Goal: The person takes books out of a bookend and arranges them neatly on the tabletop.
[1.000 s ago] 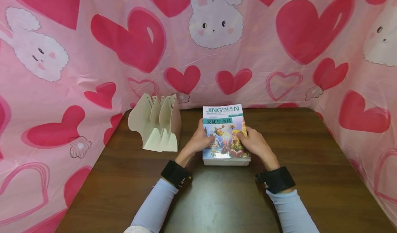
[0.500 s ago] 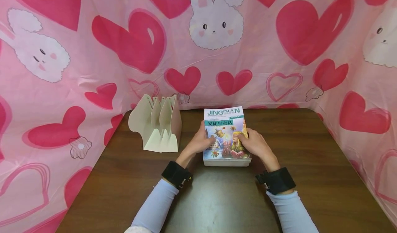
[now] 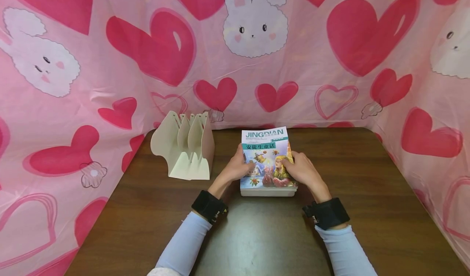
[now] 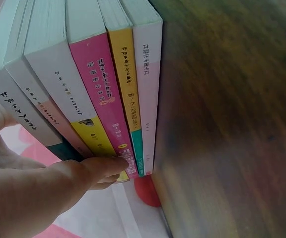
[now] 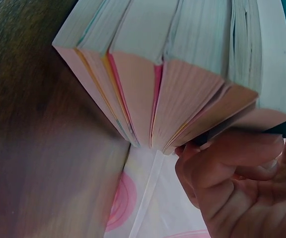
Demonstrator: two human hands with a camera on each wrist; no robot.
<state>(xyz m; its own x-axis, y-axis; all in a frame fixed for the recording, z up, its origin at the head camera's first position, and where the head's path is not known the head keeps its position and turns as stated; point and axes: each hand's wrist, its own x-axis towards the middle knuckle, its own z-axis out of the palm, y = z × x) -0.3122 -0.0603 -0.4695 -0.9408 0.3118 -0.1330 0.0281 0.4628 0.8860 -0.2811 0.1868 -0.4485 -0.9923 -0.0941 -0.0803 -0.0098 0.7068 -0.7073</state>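
A stack of several books (image 4: pixel 96 82) lies on the table, topped by a children's storybook (image 3: pixel 264 146) with a green title band and a painted figure. My left hand (image 3: pixel 236 165) grips the stack from the spine side, its thumb on the cover and a finger stretched along the spines in the left wrist view. Opposite, my right hand (image 3: pixel 302 170) has its thumb on the cover too. In the right wrist view its fingers (image 5: pixel 227 153) are curled against the page edges of the upper books. The spines show white, pink and yellow.
A cream desktop file rack (image 3: pixel 189 168) with several upright dividers stands to the left of the books. Dark brown wooden table (image 3: pixel 367 186) spreads around them. Pink cloth (image 3: pixel 257 72) printed with hearts and rabbits hangs along the back and both sides.
The far edge of the top book has come slightly down and nearer. Both hands keep hold at the same places, and the file rack stays put.
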